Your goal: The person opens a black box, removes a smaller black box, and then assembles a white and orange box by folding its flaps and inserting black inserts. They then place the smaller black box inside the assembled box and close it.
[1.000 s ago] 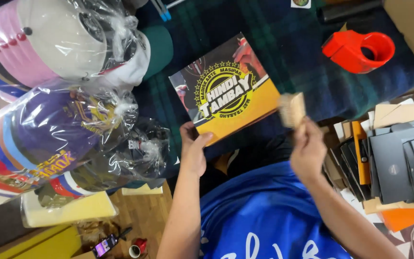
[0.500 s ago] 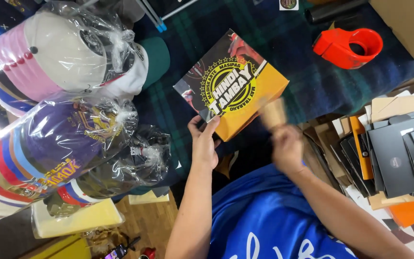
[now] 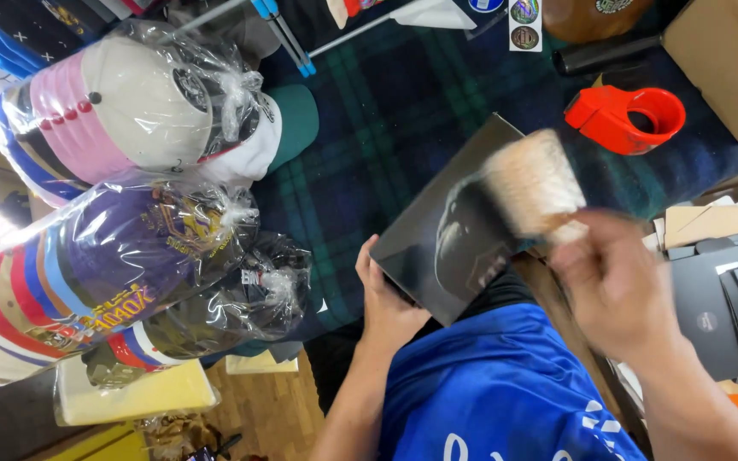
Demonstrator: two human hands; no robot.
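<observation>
My left hand (image 3: 389,306) grips the near edge of a flat square box (image 3: 442,230), which is tilted up so its dark glossy side faces me. My right hand (image 3: 617,286) is blurred with motion and holds a brush with pale tan bristles (image 3: 533,183); the bristles lie over the upper right part of the box. Both hands are just above my blue shirt (image 3: 506,384), at the edge of a table covered with a dark blue and green plaid cloth (image 3: 412,111).
Clear plastic bags stuffed with stacked caps (image 3: 121,265) fill the left side. A red tape dispenser (image 3: 625,115) sits at the upper right beside a cardboard box (image 3: 728,60). Flat black boxes (image 3: 728,299) are piled at the right. Wooden floor (image 3: 266,410) shows below.
The box has been turned over: its yellow printed face showed before, and its dark side shows now. My right hand with the brush has swung up over the box.
</observation>
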